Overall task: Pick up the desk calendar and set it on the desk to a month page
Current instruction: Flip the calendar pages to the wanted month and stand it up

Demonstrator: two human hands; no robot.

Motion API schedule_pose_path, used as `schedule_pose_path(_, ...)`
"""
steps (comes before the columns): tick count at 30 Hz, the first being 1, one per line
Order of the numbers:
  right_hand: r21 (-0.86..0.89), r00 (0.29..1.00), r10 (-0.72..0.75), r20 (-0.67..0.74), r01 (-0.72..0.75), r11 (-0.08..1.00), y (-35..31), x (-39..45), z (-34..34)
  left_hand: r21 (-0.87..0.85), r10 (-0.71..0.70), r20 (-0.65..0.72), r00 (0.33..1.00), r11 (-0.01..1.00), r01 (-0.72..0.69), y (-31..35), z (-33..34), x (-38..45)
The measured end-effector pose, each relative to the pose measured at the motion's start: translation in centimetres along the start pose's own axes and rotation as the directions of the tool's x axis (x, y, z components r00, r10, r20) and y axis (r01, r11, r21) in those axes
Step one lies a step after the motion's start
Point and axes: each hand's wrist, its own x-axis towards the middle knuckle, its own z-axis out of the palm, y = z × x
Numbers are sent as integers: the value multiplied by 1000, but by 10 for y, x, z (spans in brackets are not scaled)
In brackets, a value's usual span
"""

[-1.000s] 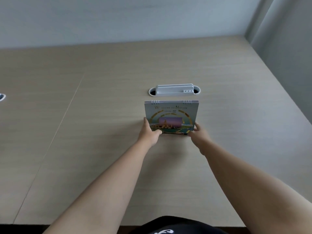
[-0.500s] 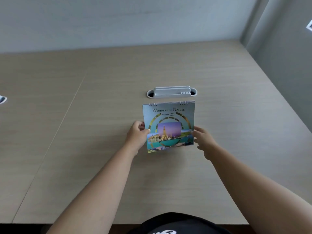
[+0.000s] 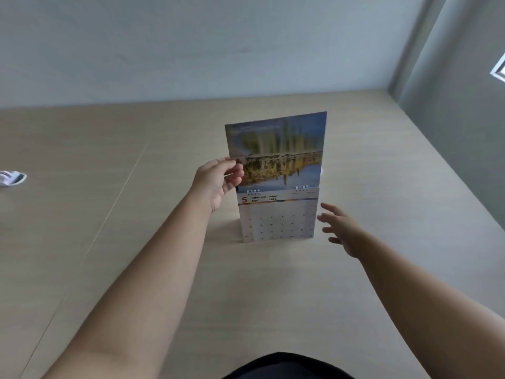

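Calendar work fills the head view: the spiral-bound cardboard desk calendar [image 3: 277, 217] stands upright on the pale wood-grain bench [image 3: 136, 242], its May page facing the person. The left hand [image 3: 216, 184] pinches the left edge of a glossy photo page [image 3: 276, 149] raised above the wire rings, grip narrow, thumb in front and fingers behind. The right hand [image 3: 341, 231] hovers just right of the calendar, fingers spread wide, holding nothing. Far to the calendar's left, a small crumpled white thing [image 3: 12, 178] lies at the bench edge. I judge the calendar light and fairly stiff, but its thin pages bend easily and the stand could tip; best to take hold at its lower side edges.
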Motion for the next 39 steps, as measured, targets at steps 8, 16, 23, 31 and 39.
schedule_pose_path(8,48,995,-78,-63,81,996,-7,3,16,354,22,-149,989,935,33,-18,-1,43)
schedule_pose_path(16,108,993,-39,-110,51,993,9,8,29,448,-101,-110,989,883,140,-62,-17,28)
schedule_pose_path(23,49,996,-42,-79,46,998,6,12,28,397,-105,-99,990,908,136,-110,-20,1)
schedule_pose_path(31,13,967,-95,-235,101,995,21,11,12,274,-202,-7,979,941,197,-99,-15,5)
schedule_pose_path(39,-124,943,-172,-284,142,982,21,1,10,379,-113,-105,988,914,144,-104,-9,-3)
